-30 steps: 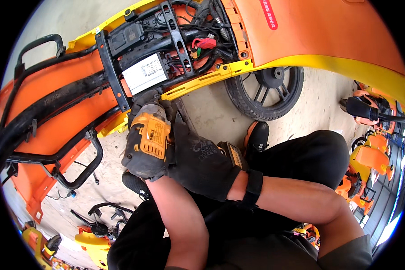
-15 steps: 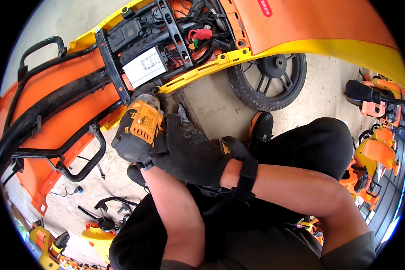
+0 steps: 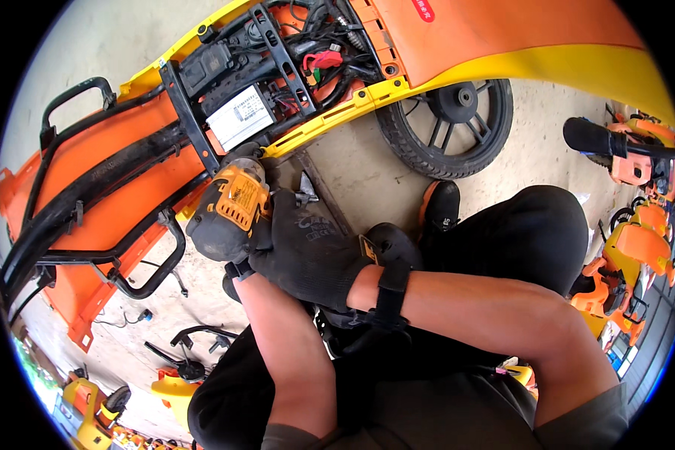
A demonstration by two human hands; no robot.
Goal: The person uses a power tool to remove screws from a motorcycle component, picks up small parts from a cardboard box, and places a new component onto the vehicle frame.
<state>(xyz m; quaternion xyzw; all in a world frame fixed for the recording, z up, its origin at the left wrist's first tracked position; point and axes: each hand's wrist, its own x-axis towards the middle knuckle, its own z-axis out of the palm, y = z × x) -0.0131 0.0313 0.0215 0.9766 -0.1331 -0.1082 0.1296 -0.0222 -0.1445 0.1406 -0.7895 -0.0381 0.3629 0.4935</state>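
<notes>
My gloved right hand is wrapped around the handle of a yellow and black power drill. The drill's nose presses up near the yellow side rail of an orange scooter body. My left forearm reaches under the drill, and most of my left hand is hidden there. Only dark glove fingers show at the nose, beside the black crossbar, so their grip is unclear. Above them, a silver box with a label sits in the open frame among black cables and a red connector.
A black spoked wheel stands right of my hands. Black tube rails stick out on the left. My shoe is by the wheel. A black part lies on the floor, and several orange and yellow scooters stand at right.
The view has shifted slightly, so the scooter sits a little differently in it. Both hands and the drill keep nearly the same place at the rail.
</notes>
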